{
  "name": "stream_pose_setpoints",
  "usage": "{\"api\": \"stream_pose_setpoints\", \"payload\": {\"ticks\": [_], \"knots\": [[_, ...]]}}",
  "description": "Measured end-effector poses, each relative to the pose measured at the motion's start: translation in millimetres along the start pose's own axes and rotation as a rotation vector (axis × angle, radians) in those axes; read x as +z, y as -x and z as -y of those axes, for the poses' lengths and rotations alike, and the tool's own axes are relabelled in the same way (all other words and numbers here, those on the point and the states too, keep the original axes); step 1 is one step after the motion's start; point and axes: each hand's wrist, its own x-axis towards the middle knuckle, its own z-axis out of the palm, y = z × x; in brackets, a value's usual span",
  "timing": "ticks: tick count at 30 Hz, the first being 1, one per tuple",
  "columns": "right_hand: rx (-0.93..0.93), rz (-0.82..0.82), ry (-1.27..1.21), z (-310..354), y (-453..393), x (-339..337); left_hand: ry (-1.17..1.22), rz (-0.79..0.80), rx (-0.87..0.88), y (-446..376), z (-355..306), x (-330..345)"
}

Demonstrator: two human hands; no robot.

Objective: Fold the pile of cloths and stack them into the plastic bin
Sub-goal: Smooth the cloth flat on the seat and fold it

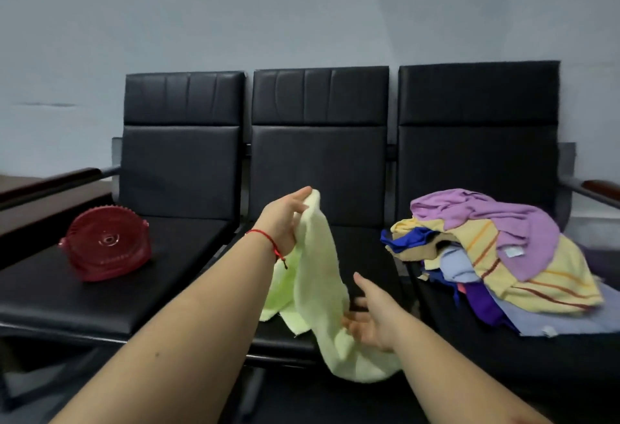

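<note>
The left hand (pixel 285 219) pinches the top edge of a pale green cloth (pixel 315 276) and holds it up over the middle seat (pixel 362 256). The right hand (pixel 372 319) is open, fingers spread, palm against the cloth's lower part, gripping nothing. I'd say the step is spreading it for the first fold: the right hand ought to find the opposite corner along the same edge, pull it taut, then lay it flat on the seat. The cloth hangs limp and bunched, its bottom drooping past the seat's front edge. The pile (pixel 496 256), lilac on top of striped yellow and blues, sits on the right seat. The red bin (pixel 105 244) lies tipped on the left seat.
</note>
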Motion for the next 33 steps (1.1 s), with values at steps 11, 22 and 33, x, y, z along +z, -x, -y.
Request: {"api": "stream_pose_setpoints", "payload": {"ticks": [11, 22, 33], "knots": [[0.023, 0.01, -0.234, -27.4, 41.9, 32.3, -0.037, 0.191, 0.176, 64.6, -90.3, 61.6], [-0.213, 0.1, -0.179, -7.2, 57.7, 28.6, 0.243, 0.061, 0.205, 93.4, -122.5, 30.1], [-0.563, -0.089, -0.025, 125.6, 109.4, -39.6, -0.507, -0.307, 0.292, 83.9, -119.8, -53.1]]}}
